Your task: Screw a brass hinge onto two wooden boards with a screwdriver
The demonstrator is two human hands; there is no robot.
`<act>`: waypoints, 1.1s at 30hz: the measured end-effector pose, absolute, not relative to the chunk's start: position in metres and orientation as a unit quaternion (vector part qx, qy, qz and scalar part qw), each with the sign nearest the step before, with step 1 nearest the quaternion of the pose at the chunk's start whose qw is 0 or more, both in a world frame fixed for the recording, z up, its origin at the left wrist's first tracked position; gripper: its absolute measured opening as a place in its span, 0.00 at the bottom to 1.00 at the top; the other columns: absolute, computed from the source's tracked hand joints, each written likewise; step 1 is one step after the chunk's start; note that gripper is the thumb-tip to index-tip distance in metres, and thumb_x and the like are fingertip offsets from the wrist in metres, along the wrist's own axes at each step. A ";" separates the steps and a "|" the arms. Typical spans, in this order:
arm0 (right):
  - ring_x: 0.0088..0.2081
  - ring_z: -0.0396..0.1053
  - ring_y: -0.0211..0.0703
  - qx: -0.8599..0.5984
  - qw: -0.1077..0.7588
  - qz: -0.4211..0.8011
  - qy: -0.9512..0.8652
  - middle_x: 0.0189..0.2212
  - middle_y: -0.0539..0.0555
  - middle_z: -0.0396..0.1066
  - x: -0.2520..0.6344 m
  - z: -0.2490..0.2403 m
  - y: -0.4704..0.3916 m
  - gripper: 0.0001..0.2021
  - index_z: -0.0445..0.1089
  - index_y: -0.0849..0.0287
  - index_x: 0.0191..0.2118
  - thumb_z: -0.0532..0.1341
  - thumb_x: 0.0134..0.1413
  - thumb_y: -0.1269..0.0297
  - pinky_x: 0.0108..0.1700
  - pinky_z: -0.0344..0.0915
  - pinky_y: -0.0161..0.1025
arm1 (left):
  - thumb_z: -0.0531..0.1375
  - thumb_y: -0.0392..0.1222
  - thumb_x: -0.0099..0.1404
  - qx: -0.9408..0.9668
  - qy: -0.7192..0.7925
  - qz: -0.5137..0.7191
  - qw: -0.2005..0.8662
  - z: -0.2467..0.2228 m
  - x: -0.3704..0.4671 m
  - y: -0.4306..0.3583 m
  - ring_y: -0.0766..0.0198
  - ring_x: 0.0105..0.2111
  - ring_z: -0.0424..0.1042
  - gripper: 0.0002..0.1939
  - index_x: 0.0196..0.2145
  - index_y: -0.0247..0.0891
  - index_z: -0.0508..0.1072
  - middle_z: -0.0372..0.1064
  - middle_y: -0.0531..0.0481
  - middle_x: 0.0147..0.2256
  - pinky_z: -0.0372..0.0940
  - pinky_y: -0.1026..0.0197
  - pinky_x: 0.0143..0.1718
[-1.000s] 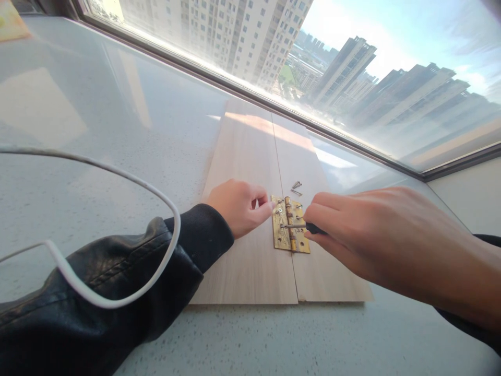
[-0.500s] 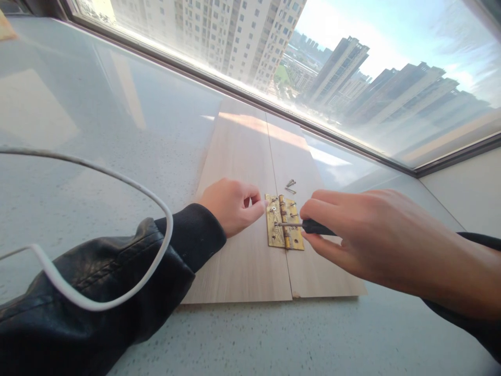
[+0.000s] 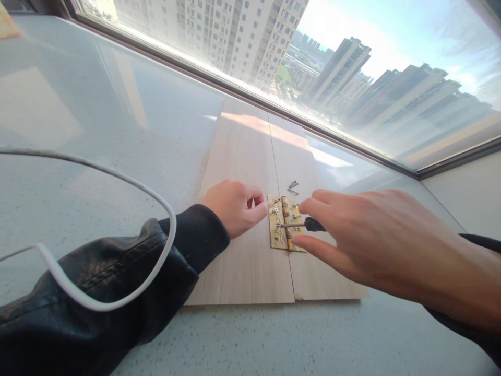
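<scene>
A brass butterfly-style hinge [image 3: 277,237] lies flat across the seam between two pale wooden boards [image 3: 242,271], with several screws standing in its holes. My right hand [image 3: 364,235] holds a screwdriver by its black handle [image 3: 314,224]; the thumb and forefinger sit slightly apart around it. The metal shaft [image 3: 295,225] crosses the hinge's knuckle, its tip at a screw in the left leaf. My left hand [image 3: 237,209] rests on the left board, thumb and forefinger pinched together at the hinge's upper left edge. Anything between those fingertips is hidden.
Several loose screws [image 3: 293,187] lie on the right board above the hinge. A white cable [image 3: 156,193] loops above my left sleeve. The boards rest on a speckled pale countertop [image 3: 250,339], by a window frame [image 3: 188,70].
My right thumb and forefinger have spread farther apart around the screwdriver handle. The tip stays at the same screw. The left hand keeps its place at the hinge; the view shifts slightly.
</scene>
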State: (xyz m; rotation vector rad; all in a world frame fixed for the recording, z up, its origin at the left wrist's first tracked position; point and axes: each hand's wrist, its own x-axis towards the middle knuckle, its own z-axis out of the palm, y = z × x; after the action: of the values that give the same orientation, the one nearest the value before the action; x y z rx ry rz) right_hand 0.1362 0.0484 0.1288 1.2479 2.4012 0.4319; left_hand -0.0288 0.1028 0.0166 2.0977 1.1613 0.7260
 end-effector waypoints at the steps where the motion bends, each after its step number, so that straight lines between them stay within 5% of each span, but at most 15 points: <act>1: 0.16 0.54 0.35 0.439 0.204 0.141 0.863 0.21 0.50 0.65 0.137 0.130 0.048 0.11 0.63 0.57 0.29 0.53 0.53 0.54 0.23 0.35 0.36 | 0.55 0.47 0.57 0.795 0.441 0.276 0.312 0.017 -0.029 0.103 0.70 0.18 0.55 0.14 0.21 0.37 0.71 0.59 0.55 0.15 0.49 0.64 0.21; 5: 0.15 0.51 0.35 0.434 0.212 0.126 0.867 0.19 0.48 0.63 0.139 0.131 0.047 0.06 0.60 0.56 0.27 0.54 0.52 0.61 0.23 0.35 0.36 | 0.55 0.47 0.57 0.794 0.444 0.279 0.309 0.016 -0.027 0.103 0.70 0.18 0.55 0.13 0.21 0.37 0.71 0.59 0.55 0.15 0.49 0.64 0.21; 13: 0.15 0.47 0.34 0.467 0.172 0.185 0.847 0.13 0.48 0.56 0.129 0.122 0.053 0.19 0.59 0.57 0.21 0.47 0.58 0.53 0.25 0.34 0.37 | 0.55 0.46 0.57 0.793 0.442 0.277 0.315 0.017 -0.028 0.103 0.70 0.18 0.55 0.13 0.21 0.37 0.71 0.59 0.56 0.16 0.50 0.64 0.21; 22: 0.15 0.51 0.36 0.461 0.236 0.096 0.850 0.16 0.47 0.60 0.137 0.134 0.053 0.07 0.58 0.55 0.24 0.54 0.49 0.61 0.22 0.36 0.36 | 0.55 0.47 0.57 0.789 0.446 0.282 0.315 0.016 -0.028 0.103 0.70 0.18 0.55 0.13 0.22 0.38 0.72 0.59 0.56 0.16 0.49 0.64 0.21; 33: 0.15 0.51 0.38 0.507 0.219 0.137 0.822 0.15 0.49 0.59 0.132 0.126 0.047 0.15 0.57 0.55 0.22 0.51 0.52 0.51 0.20 0.37 0.36 | 0.55 0.47 0.57 0.789 0.446 0.277 0.320 0.017 -0.028 0.103 0.70 0.18 0.56 0.13 0.22 0.38 0.72 0.59 0.56 0.16 0.50 0.64 0.21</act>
State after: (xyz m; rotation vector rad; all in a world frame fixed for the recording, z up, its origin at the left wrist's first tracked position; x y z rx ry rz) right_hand 0.1320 0.0466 0.1255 1.4030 2.2764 0.3797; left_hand -0.0277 0.1030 0.0166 2.0731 1.1730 0.7276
